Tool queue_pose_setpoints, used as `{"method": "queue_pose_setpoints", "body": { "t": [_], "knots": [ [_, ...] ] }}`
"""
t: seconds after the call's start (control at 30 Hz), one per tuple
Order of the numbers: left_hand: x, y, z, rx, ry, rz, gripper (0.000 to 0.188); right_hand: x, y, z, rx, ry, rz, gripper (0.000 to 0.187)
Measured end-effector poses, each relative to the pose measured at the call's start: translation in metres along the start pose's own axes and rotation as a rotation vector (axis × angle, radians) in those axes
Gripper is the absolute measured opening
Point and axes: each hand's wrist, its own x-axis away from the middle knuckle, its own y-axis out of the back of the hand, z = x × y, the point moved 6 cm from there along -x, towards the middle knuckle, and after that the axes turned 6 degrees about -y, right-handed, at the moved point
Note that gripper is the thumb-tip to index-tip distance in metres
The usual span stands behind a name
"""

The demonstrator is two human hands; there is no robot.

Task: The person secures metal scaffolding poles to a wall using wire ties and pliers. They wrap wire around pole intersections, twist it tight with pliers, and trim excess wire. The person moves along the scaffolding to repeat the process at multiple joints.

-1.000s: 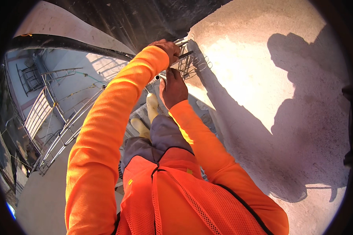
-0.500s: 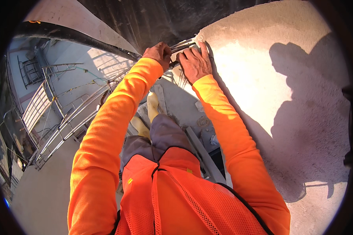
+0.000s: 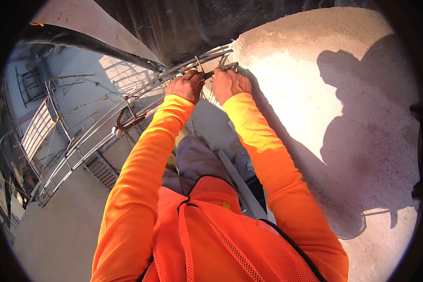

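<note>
Both hands are side by side where a long steel rebar cage [image 3: 73, 152] meets the concrete wall. My left hand [image 3: 185, 87] is closed, its fingers wrapped round a dark bar [image 3: 208, 75] at the cage's end. To its right, my right hand [image 3: 230, 84] is closed on the same bar, whose tip shows past the knuckles. The undersides of both grips are hidden. A thin steel stirrup [image 3: 199, 63] stands up just beyond the left fingers. Left of my left forearm, a rusty, curved metal piece [image 3: 127, 123] rests against the cage.
A rough concrete wall [image 3: 282, 89] rises on the right with my shadow on it. Black sheeting [image 3: 174, 28] hangs at the far side, and a dark tube [image 3: 98, 49] slants in from the left. Below stand metal frames [image 3: 37, 129]; planks [image 3: 239, 183] lie beside my legs.
Both hands have come slightly nearer, and my right fingers, stretched along the bar before, are now curled round it. More of the cage and the rusty piece shows.
</note>
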Motion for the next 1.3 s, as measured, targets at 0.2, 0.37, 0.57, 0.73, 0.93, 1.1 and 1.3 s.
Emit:
{"method": "queue_pose_setpoints", "body": {
  "t": [0.2,0.37,0.57,0.73,0.93,1.1,1.3],
  "knots": [
    [-0.001,0.002,0.005,-0.004,-0.106,-0.017,0.034,0.018,-0.029,0.003,-0.562,-0.077,0.103,0.024],
    [0.0,0.002,0.003,0.012,-0.086,0.036,0.038,0.04,-0.069,-0.007,-1.989,-0.508,0.581,0.016],
    [0.001,0.005,0.002,-0.005,-0.066,0.072,0.04,0.055,-0.063,-0.011,-2.155,-0.34,0.53,0.026],
    [0.002,0.006,0.0,0.014,-0.026,0.052,0.031,0.027,-0.02,-0.014,-1.259,0.061,0.222,0.022],
    [0.001,0.007,-0.007,-0.032,0.034,0.05,0.024,-0.02,0.03,0.003,-0.591,0.095,-0.066,0.014],
    [0.001,0.003,-0.004,-0.005,0.043,0.101,0.023,-0.003,0.001,-0.007,0.026,-0.125,0.099,0.02],
    [-0.001,0.002,0.004,0.009,-0.008,0.14,0.04,0.008,-0.05,-0.01,-1.342,-0.132,0.694,0.031]
  ]
}}
